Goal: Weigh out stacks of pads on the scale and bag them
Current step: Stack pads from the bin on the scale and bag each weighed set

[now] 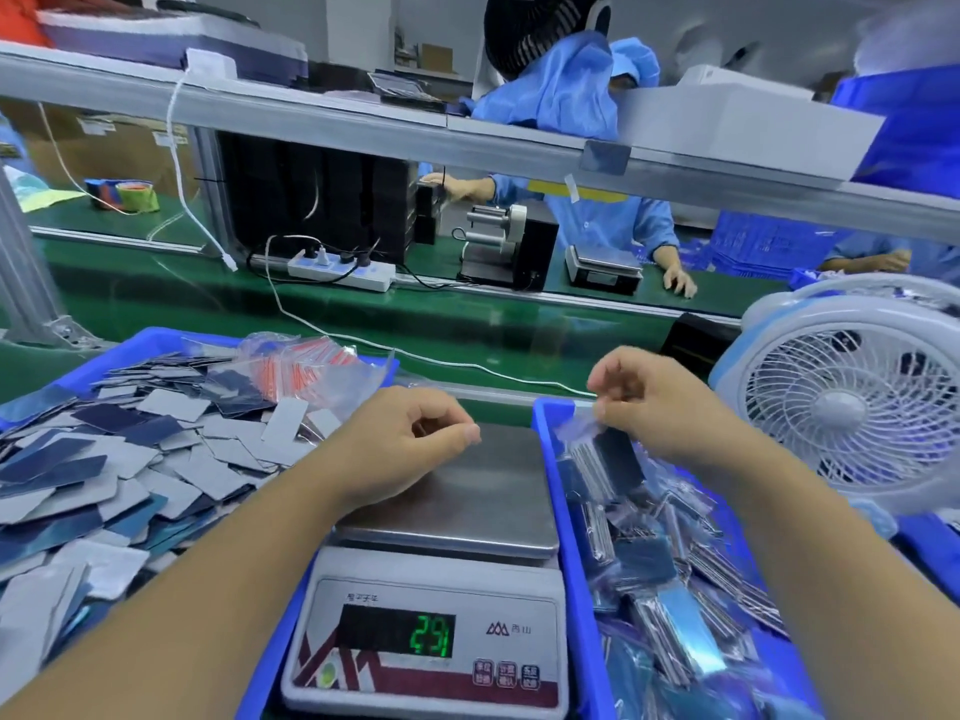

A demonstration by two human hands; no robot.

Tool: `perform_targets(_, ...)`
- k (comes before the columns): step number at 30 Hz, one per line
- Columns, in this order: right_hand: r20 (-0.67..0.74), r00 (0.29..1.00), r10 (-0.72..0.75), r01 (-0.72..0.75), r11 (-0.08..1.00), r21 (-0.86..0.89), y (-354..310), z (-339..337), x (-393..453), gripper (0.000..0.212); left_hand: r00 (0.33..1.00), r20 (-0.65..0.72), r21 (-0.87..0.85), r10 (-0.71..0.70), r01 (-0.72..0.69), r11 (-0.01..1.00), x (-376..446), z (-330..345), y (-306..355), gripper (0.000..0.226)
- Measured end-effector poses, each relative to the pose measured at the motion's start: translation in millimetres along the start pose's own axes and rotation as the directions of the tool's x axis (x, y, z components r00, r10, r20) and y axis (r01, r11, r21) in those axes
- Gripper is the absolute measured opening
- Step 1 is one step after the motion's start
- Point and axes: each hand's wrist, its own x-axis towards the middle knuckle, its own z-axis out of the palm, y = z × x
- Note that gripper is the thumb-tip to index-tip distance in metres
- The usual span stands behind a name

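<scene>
Nothing fancy to report on the person's own body: both forearms come up from the bottom edge totally bare, no sleeve showing anywhere up to where the frame cuts them off. The bare, gloveless left hand (410, 441) has no ring, no watch, no wrist strap or band, and its thumbnail looks short and plain. Same deal with the bare, gloveless right hand (652, 402): no jewellery, no tape, nothing on the wrist. It's a bit motion-blurred around the fingers, so the nails there are hard to make out. No tattoos or marks that I can spot on either arm.
</scene>
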Motion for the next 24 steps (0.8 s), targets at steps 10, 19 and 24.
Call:
perform_targets(10,0.091,0.990,0.111,-0.032,0.789,-0.614,18,9,-2,0.018,1.000,0.005,0.009,-0.011,0.011,1.000,-2,0,2,0.019)
perform_targets(19,0.281,0.912,0.299,0.063,0.575,-0.816,-2,9,-11,0.032,0.999,0.004,-0.007,-0.035,0.035,0.999,-1,-2,-4,0.018)
perform_targets(24,0.110,0.989,0.098,0.014,0.681,-0.732,-18,34,-17,0.030,0.999,-0.015,0.005,-0.029,0.030,1.000,-1,-2,-5,0.017)
